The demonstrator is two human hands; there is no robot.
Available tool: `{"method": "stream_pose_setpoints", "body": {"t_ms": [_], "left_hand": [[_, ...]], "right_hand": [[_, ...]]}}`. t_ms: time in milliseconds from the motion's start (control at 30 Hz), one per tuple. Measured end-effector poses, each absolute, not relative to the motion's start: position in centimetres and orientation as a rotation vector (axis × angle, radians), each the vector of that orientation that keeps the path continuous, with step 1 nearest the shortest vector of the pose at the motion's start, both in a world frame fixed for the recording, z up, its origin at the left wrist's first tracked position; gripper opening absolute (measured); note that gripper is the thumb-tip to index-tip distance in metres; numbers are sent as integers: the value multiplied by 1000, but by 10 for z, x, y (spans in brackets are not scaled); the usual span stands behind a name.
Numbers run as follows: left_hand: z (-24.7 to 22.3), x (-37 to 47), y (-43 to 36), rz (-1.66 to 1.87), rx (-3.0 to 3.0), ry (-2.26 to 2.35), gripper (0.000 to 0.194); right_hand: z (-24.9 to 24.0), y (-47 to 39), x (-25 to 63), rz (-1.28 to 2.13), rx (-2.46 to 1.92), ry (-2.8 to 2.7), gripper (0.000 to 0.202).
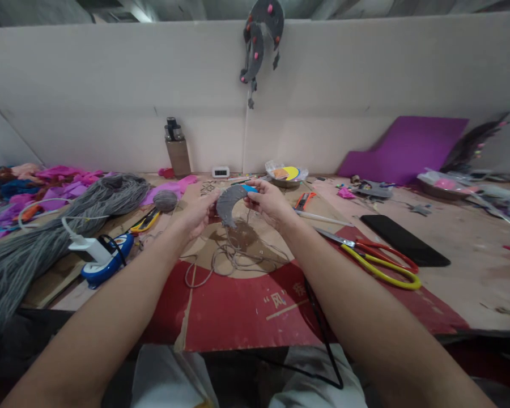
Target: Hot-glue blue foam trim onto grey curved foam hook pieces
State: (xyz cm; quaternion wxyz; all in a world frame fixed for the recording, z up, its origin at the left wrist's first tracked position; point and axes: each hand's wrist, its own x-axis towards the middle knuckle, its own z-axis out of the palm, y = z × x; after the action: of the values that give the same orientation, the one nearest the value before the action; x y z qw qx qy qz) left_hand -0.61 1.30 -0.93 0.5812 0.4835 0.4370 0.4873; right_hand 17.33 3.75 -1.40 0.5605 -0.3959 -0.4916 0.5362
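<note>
A small crescent (228, 203), mostly wrapped in grey yarn, is held up between both hands over the cardboard. Its right tip shows bare blue. My left hand (202, 214) pinches the crescent's left side. The fingers of my right hand (270, 203) are closed on the blue tip. Loose grey yarn (227, 258) hangs below the crescent and lies in loops on the red and tan cardboard (233, 317). Scissors (378, 260) with red and yellow handles rest to the right, beside my right forearm.
A black phone (403, 239) lies right of the scissors. Grey yarn skeins (68, 238), a blue power strip (110, 260) and a yellow cutter (147, 220) are at left. Behind stand a brown bottle (178, 157) and a small clock (220, 172). A decorated crescent (276, 22) hangs above.
</note>
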Motion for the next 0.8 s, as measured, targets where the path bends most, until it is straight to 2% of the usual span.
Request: {"method": "stream_pose_setpoints", "body": {"t_ms": [233,433,700,800], "left_hand": [[-16,-11,14,1156,1320,903,29],[-24,-14,22,1309,1309,1073,25],[-19,-15,19,1333,1226,1199,25],[-19,-16,21,1349,1175,1198,22]], "right_hand": [[-15,41,172,1214,-857,-1164,24],[-13,36,172,629,-1017,-1335,42],[9,4,151,578,-959,-1742,20],[16,-6,153,543,-945,-1883,22]]}}
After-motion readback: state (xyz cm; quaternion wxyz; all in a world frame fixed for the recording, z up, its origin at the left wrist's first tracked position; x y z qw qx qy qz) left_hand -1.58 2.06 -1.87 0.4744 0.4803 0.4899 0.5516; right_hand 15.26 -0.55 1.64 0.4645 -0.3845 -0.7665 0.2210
